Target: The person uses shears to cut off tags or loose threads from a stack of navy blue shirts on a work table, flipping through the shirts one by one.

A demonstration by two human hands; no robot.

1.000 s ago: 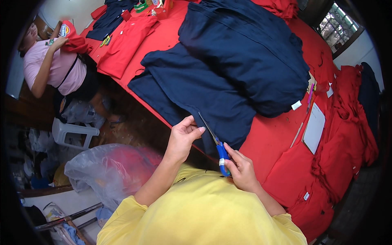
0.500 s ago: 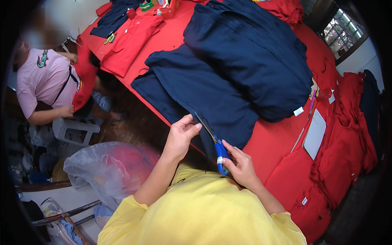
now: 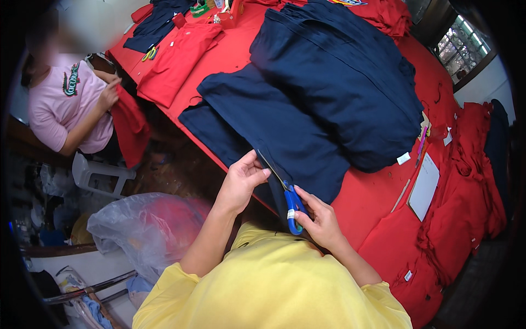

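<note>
The blue-handled scissors [image 3: 292, 211] are gripped in the right hand [image 3: 319, 221], their blades pointed toward 11 o'clock beside the fingertips of the left hand [image 3: 238, 182], by which the edge of the navy garment [image 3: 274, 118] appears to be pinched. The garment is spread at 12 to 1 o'clock from the hands on the red worktop [image 3: 359, 211]. For clean snipping, the edge would best be held taut, the left thumb kept clear, and loose folds kept from between the blades.

Scissors [image 3: 289, 193] have smooth plastic handles [image 3: 291, 207] and metal blades [image 3: 272, 168]; navy cloth [image 3: 334, 82] looks matt.
</note>
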